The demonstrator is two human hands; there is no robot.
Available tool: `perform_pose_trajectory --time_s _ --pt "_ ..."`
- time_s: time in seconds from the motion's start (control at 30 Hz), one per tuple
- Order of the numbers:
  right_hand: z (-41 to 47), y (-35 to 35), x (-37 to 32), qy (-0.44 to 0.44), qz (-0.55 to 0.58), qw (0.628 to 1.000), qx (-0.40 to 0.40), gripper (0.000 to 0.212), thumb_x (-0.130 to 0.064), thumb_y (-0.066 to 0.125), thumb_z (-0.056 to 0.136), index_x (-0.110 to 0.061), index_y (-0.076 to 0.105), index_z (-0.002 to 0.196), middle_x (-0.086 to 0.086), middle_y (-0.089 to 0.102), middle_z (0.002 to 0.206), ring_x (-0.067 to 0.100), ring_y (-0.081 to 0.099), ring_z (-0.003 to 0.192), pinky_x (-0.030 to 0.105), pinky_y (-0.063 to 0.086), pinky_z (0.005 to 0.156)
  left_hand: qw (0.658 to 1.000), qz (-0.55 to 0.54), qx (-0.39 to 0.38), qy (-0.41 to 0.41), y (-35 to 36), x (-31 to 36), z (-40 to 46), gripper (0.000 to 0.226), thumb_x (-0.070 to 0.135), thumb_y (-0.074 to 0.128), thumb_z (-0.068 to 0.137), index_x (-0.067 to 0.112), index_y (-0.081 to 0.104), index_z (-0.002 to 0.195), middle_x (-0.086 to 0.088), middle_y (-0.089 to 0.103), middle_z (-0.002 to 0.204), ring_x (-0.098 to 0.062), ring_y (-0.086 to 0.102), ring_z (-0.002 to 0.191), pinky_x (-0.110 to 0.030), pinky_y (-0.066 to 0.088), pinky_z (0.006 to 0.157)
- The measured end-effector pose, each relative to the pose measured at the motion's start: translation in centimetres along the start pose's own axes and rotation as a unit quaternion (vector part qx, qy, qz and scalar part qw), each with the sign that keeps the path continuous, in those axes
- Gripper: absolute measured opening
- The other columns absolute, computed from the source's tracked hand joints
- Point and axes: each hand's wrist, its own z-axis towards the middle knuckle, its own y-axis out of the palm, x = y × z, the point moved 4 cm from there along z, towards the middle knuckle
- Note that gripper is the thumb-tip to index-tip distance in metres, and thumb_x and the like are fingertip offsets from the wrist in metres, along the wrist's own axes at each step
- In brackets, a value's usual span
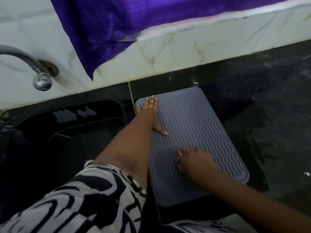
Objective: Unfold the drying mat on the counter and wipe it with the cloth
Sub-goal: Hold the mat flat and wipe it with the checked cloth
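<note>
Fingers [152, 102] of the left hand [151, 113] lie spread and flat on the far left corner of the grey mat [193, 132], thumb out across its wavy ridges, pressing down rather than gripping. The right hand [191, 158] rests nearer on the middle of the mat, blurred, fingers curled down onto the surface; whether it holds anything I cannot tell. The mat lies opened flat on the dark tabletop [269, 106], just right of the black sink [67, 132]. A tap [33, 68] juts from the tiled wall on the far left, and purple fabric [117, 22] hangs beyond.
</note>
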Motion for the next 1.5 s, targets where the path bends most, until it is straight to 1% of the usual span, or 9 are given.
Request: perform_pose_trajectory --time_s 0.1,0.23,0.37,0.6,0.8,0.93,1.1,1.3,1.5 --pt "3.6 -7.6 1.3 -0.013 0.116 0.993 0.013 0.024 -0.032 0.058 0.091 -0.020 0.064 0.111 0.003 0.063 0.112 0.018 0.058 0.101 0.032 0.044 0.084 0.999 -0.035 -0.005 -0.001 -0.4 -0.2 0.7 0.127 0.083 0.049 0.071 0.015 -0.025 0.149 -0.001 -0.035 0.155 -0.025 -0.028 0.144 -0.060 -0.010 0.115" --pt "10.8 -12.6 0.5 0.005 0.054 0.993 0.102 0.043 -0.023 0.058 0.091 -0.016 0.051 0.134 0.011 0.053 0.136 0.029 0.048 0.126 0.043 0.038 0.106 0.999 -0.050 0.011 -0.011 -0.4 -0.6 1.7 0.073 0.058 0.014 0.099 0.019 -0.015 0.152 0.001 -0.026 0.158 -0.022 -0.020 0.147 -0.058 -0.005 0.117" --pt "11.8 -6.7 -0.6 0.013 -0.037 0.994 0.100 0.070 -0.036 0.048 0.094 -0.022 0.014 0.153 0.007 0.016 0.161 0.039 0.019 0.144 0.057 0.013 0.117 0.999 -0.040 0.026 -0.007 0.1 -0.3 2.1 0.070 0.053 0.017 0.100 0.019 -0.016 0.152 0.002 -0.027 0.158 -0.021 -0.019 0.147 -0.058 -0.007 0.116" --pt "-2.5 4.2 -0.5 -0.012 -0.038 0.998 0.046 0.080 -0.041 0.051 0.091 -0.025 0.003 0.153 0.002 0.007 0.163 0.044 0.016 0.140 0.056 0.024 0.110 0.997 -0.041 0.058 -0.018 0.3 0.5 1.5 0.067 0.049 0.016 0.102 0.017 -0.016 0.152 0.001 -0.026 0.159 -0.021 -0.020 0.147 -0.056 -0.005 0.117" --pt "-5.1 -2.0 0.3 -0.024 0.156 0.985 -0.067 0.024 -0.030 0.053 0.093 -0.026 0.065 0.114 0.000 0.064 0.107 0.014 0.058 0.091 0.029 0.045 0.077 0.988 -0.019 0.155 -0.016 0.6 0.9 -0.3 0.064 0.046 0.017 0.103 0.016 -0.008 0.154 -0.005 -0.018 0.161 -0.025 -0.011 0.149 -0.051 0.001 0.120" --pt "2.0 -7.0 -0.8 -0.049 0.097 0.987 0.120 0.033 -0.030 0.047 0.095 -0.021 0.059 0.125 0.007 0.058 0.123 0.027 0.054 0.115 0.041 0.043 0.098 0.941 -0.079 0.329 0.020 1.2 2.6 -2.6 0.041 0.029 0.035 0.101 0.008 0.042 0.136 -0.017 0.036 0.144 -0.034 0.037 0.128 -0.044 0.034 0.102" --pt "2.8 0.2 -1.7 -0.009 -0.057 0.993 0.102 0.065 -0.039 0.041 0.097 -0.028 0.012 0.154 0.003 0.008 0.164 0.040 0.016 0.144 0.058 0.012 0.118 0.960 -0.118 0.250 0.045 3.9 2.5 -3.1 0.039 0.028 0.038 0.101 0.010 0.042 0.135 -0.011 0.040 0.142 -0.031 0.040 0.126 -0.043 0.037 0.103" --pt "-5.0 6.1 -0.6 -0.065 -0.077 0.991 0.086 0.074 -0.038 0.045 0.096 -0.021 0.003 0.154 0.004 0.008 0.163 0.033 0.013 0.147 0.054 0.004 0.119 0.967 -0.085 0.240 -0.010 3.8 3.7 -3.4 0.041 0.026 0.033 0.103 0.011 0.036 0.142 -0.006 0.033 0.146 -0.026 0.034 0.132 -0.046 0.040 0.101" --pt "-10.8 5.6 1.2 -0.166 -0.009 0.986 0.006 0.040 -0.017 0.045 0.098 -0.019 0.051 0.137 0.005 0.055 0.138 0.023 0.055 0.119 0.038 0.043 0.105 0.994 -0.037 0.094 -0.051 0.9 5.2 -4.9 0.071 0.029 0.050 0.100 0.010 0.009 0.154 -0.005 0.003 0.161 -0.029 0.011 0.148 -0.051 0.025 0.116"
